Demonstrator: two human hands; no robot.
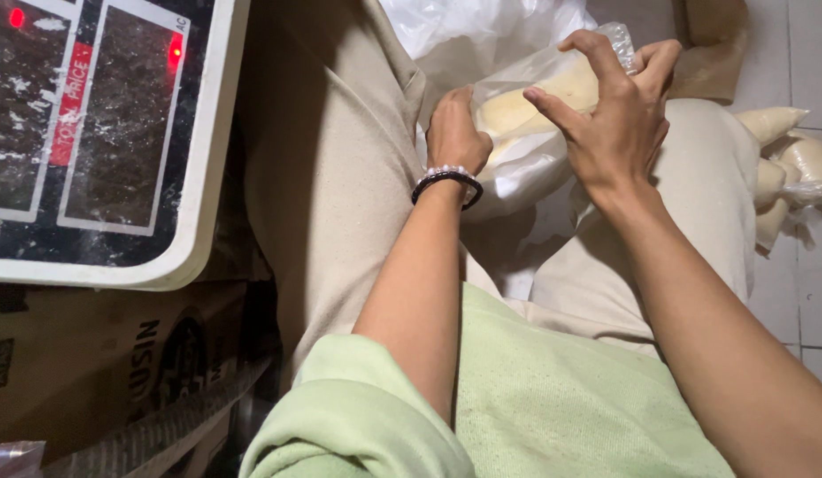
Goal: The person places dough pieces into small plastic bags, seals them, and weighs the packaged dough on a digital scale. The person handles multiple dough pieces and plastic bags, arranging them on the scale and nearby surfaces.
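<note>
Our right hand [619, 124] pinches the crinkled neck of a clear plastic bag [539, 97] between thumb and curled fingers, while our left hand [455, 133], with a beaded bracelet [446, 181] at its wrist, closes around the bag's lower side. The bag bulges with a soft, pale yellow mass and sits above our lap, between knees in beige cloth. To the right, filled bags [796, 164] lie on the tiled floor. At left is a dusty weighing scale [119, 142] with a glossy panel.
</note>
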